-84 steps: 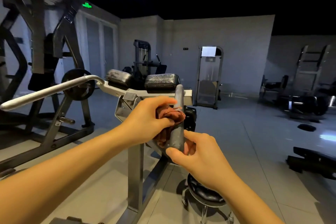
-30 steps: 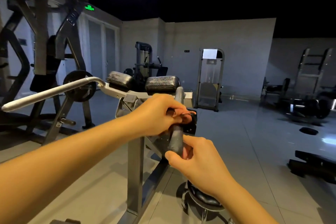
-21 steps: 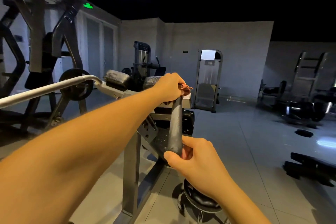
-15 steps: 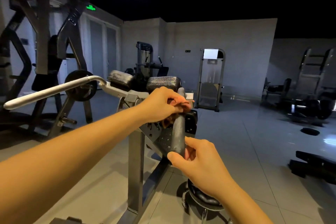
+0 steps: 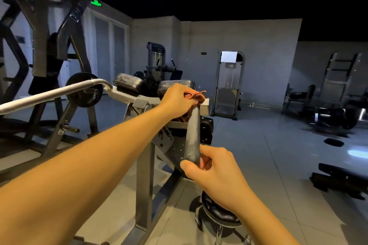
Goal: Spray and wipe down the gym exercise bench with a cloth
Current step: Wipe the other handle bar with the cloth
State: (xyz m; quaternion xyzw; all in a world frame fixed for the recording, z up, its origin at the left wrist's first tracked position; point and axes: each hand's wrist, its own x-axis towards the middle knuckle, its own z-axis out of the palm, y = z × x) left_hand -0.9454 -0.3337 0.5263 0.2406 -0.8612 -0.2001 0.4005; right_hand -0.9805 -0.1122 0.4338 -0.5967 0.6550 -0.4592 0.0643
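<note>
Nearest, the right hand (image 5: 217, 173) pinches the lower end of the grey handle (image 5: 192, 135) between thumb and curled fingers. The handle stands almost upright, leaning slightly right toward its top.

Below that hand we see a round black stool (image 5: 219, 213) on the tiled floor (image 5: 278, 165).

Further up, the left hand (image 5: 177, 101) is closed round a reddish cloth (image 5: 196, 95), pressed over the top end of the handle. A frayed corner sticks out to the right, and a fold hangs below the palm against the handle.

The handle belongs to the exercise bench (image 5: 143, 165), whose grey steel post rises between the two forearms.

Just behind the left hand we note two black pads (image 5: 128, 83), side by side. A long silver bar (image 5: 49, 95) runs off to the left, crossing a dark weight plate (image 5: 84, 92).

Far back are a cable machine (image 5: 157, 61) against the wall and a green exit sign (image 5: 96, 3) high on the left.
</note>
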